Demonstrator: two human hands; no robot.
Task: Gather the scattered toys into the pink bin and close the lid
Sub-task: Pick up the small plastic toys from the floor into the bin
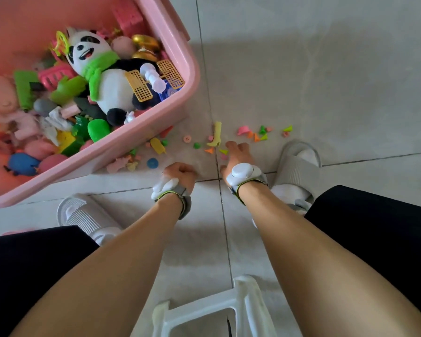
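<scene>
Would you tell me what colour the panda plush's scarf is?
Bright green scarf, seen clearly in the head view.

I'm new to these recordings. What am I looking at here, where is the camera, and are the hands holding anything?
There is no machine: a person's two bare hands do the work, with white trackers strapped at the wrists. The one camera sits on the person's head and looks down at the floor. The pink bin, upper left, is open and full of toys, a plush panda on top. Small toys lie scattered on the tiles: a yellow boot, a blue button, coloured bits. The left hand is curled into a fist; whether it holds anything is hidden. The right hand reaches among the small pieces.
</scene>
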